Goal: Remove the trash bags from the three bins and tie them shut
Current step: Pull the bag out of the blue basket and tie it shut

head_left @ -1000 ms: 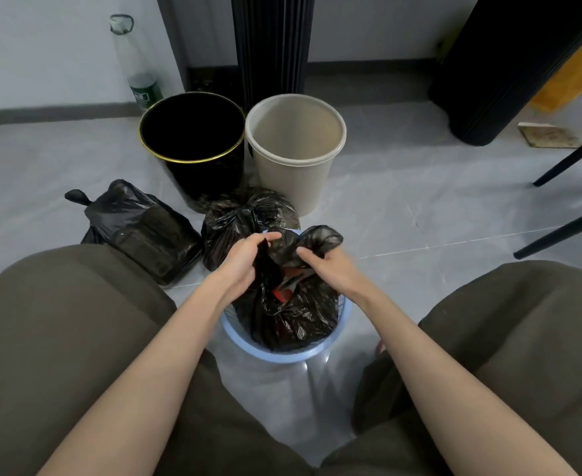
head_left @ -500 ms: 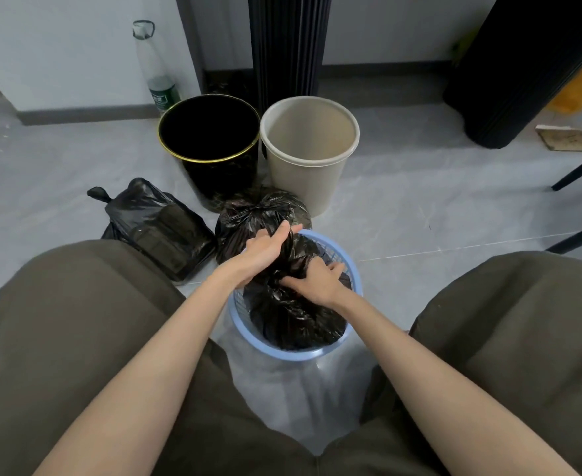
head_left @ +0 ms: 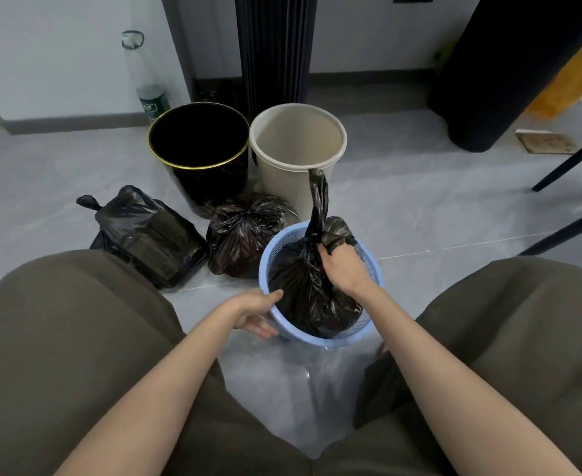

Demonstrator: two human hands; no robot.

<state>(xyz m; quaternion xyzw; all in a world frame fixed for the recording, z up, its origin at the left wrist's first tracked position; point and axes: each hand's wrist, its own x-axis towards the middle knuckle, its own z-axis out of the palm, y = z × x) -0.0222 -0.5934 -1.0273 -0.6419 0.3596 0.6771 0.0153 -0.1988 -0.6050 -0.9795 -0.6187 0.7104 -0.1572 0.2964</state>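
Note:
A blue mesh bin [head_left: 368, 333] stands on the floor between my knees with a black trash bag [head_left: 303, 297] inside it. My right hand [head_left: 343, 269] grips the bag's gathered neck, and a twisted tail of plastic sticks up above it. My left hand [head_left: 257, 312] holds the bin's near-left rim, thumb on top. Two tied black bags lie on the floor: one at the left [head_left: 145, 235] and one in the middle [head_left: 245, 231]. Behind them stand a black bin with a gold rim [head_left: 198, 166] and a beige bin [head_left: 296, 166], both without bags.
A clear plastic bottle [head_left: 143, 77] leans by the wall at the back left. A dark ribbed column [head_left: 272, 46] rises behind the bins. Another dark cylinder [head_left: 509, 70] and black chair legs [head_left: 571, 163] are at the right. My knees in olive trousers flank the blue bin.
My left hand has let go of the bag's neck and dropped to the blue bin's rim. My right hand now grips the gathered neck alone, with the bag's tail standing upright.

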